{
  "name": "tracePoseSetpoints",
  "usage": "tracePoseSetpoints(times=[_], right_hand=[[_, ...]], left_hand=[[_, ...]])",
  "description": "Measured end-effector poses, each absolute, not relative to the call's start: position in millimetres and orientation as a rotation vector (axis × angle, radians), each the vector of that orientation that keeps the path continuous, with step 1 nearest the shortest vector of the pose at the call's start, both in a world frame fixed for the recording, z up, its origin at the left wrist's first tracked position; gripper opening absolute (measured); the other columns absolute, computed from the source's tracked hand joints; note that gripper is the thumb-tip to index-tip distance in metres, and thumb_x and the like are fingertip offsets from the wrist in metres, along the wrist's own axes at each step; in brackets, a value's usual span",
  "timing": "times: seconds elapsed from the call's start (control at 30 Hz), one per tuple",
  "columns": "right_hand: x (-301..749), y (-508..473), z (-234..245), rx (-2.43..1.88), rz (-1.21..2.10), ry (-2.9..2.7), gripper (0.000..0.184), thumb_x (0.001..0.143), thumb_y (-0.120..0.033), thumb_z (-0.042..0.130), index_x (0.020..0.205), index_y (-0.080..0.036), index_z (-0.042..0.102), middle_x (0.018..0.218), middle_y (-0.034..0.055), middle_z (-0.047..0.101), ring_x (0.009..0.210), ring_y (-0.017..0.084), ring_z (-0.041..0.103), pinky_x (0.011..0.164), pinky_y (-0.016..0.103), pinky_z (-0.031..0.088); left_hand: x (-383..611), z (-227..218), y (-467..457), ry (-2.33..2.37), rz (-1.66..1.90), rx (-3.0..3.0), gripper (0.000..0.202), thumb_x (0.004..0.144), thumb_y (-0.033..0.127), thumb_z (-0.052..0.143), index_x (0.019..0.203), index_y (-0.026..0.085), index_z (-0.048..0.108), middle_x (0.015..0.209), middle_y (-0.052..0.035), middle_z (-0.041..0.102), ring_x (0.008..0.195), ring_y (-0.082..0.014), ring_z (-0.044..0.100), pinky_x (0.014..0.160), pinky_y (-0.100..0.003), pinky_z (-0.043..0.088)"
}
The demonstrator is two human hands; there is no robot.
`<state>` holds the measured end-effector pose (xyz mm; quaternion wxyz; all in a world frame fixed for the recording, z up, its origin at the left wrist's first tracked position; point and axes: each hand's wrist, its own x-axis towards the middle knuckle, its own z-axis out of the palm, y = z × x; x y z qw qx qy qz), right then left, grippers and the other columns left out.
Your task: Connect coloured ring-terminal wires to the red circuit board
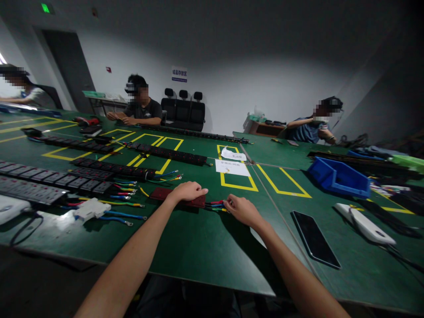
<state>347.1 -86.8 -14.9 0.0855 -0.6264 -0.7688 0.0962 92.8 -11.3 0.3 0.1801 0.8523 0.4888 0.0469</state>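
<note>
On the green, yellow-marked counter (198,251) lies the dark-red, rectangular socket strip (198,202), partly under our left hand (186,191), whose grip we cannot read. Our right hand (243,209) seems pinched around the strip's thin, multicoloured wires (216,204); a hard tug might drag the strip or loosen them.

You are in a workshop for assembling electrical goods: your long green tabletop (205,251) is marked with yellow outlines (239,188) and carries rows of power strips (167,153) with loose coloured wires (124,215), plus a blue bin (338,176) towards its right. Co-workers (147,115) are busy along the tabletop's far side, a printed wall sign (179,73) beyond it.
</note>
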Motion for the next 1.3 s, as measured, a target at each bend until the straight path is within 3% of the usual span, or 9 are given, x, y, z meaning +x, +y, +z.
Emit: tracePoseSetpoints(times=[0.8,1.3], right_hand=[[345.8,-87.0,-12.8,-1.882,0.297,-2.305,0.030,0.103,-0.043,0.044,0.095,-0.021,0.063,0.083,0.0059,0.071,0.074,0.019,0.065,0.057,0.027,0.024],[346.6,-86.1,-14.8,-1.874,0.295,-2.296,0.029,0.103,-0.043,0.045,0.093,-0.021,0.063,0.082,0.0059,0.071,0.072,0.019,0.064,0.057,0.026,0.024]], left_hand=[[92.5,-2.4,-9.8,1.374,0.151,2.420,0.067,0.094,0.075,0.030,0.070,0.020,0.061,0.074,-0.0068,0.068,0.067,-0.0219,0.062,0.063,-0.030,0.039],[92.3,-3.1,-9.2,1.375,0.147,2.420,0.068,0.094,0.076,0.030,0.072,0.021,0.063,0.076,-0.0079,0.069,0.070,-0.0231,0.062,0.068,-0.032,0.042]])
